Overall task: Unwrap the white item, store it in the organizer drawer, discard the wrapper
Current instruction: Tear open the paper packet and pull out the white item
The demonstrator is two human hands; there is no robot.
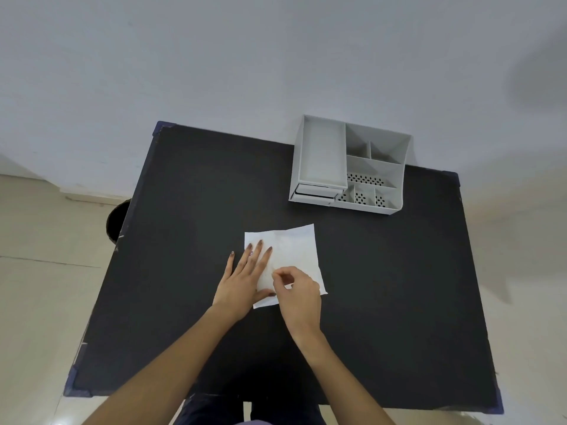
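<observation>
A flat white wrapped item (294,250) lies in the middle of the black table (184,210). My left hand (244,277) rests flat on its left part with the fingers spread, pressing it down. My right hand (296,291) sits at its near edge with thumb and fingertips pinched on the wrapper. The white organizer (322,154) stands at the table's far right, against the wall, with a small drawer (317,191) at its lower front left, slightly pulled out.
The organizer has a long tray on the left and several small compartments with perforated bottoms on the right. A dark round bin (118,220) stands on the floor beside the table's left edge. A white wall runs behind the table.
</observation>
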